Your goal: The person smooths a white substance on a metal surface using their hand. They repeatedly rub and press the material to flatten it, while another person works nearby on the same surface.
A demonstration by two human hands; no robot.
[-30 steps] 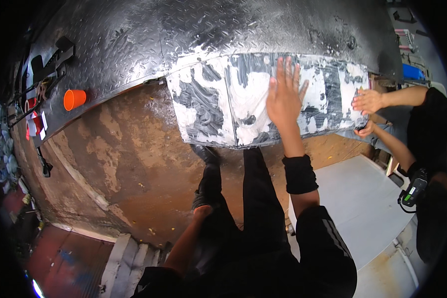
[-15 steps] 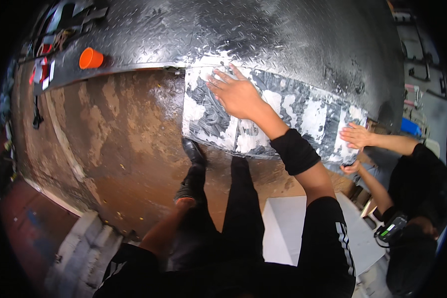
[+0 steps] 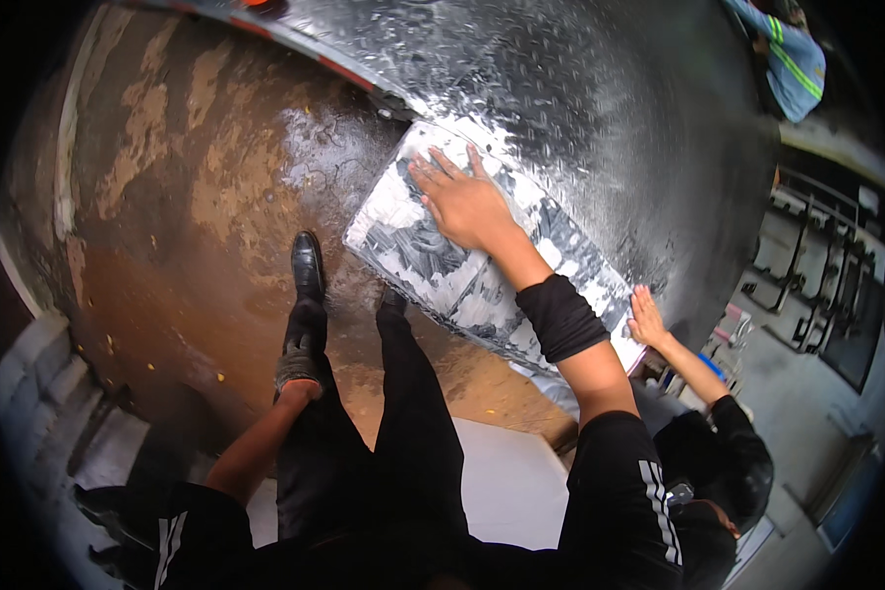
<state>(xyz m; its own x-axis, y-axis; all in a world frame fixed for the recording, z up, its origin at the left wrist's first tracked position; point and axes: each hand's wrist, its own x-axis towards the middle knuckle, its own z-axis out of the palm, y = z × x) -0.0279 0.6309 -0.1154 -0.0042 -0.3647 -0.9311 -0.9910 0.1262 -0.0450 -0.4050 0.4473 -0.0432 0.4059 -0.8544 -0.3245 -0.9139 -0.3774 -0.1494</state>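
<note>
I see the diamond-plate steel deck (image 3: 600,128) carrying a mottled white sheet (image 3: 433,261) at its near edge. My right hand (image 3: 467,202) presses it, fingers spread flat; my left hand (image 3: 300,391) rests on my knee, its fingers hidden, so I cannot tell. A co-worker's hand (image 3: 647,320) steadies the far end. On that slick metal the sheet could slide off.

We see one sign-like sheet (image 3: 433,261), a white rectangle smeared with black, stuck along the lower edge of the metal tread-plate wall (image 3: 600,118). We find no packages or screens.

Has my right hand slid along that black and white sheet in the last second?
Yes. The right hand has slid along the black-and-white sheet from near its middle toward the end farthest from the other person's hand.
</note>
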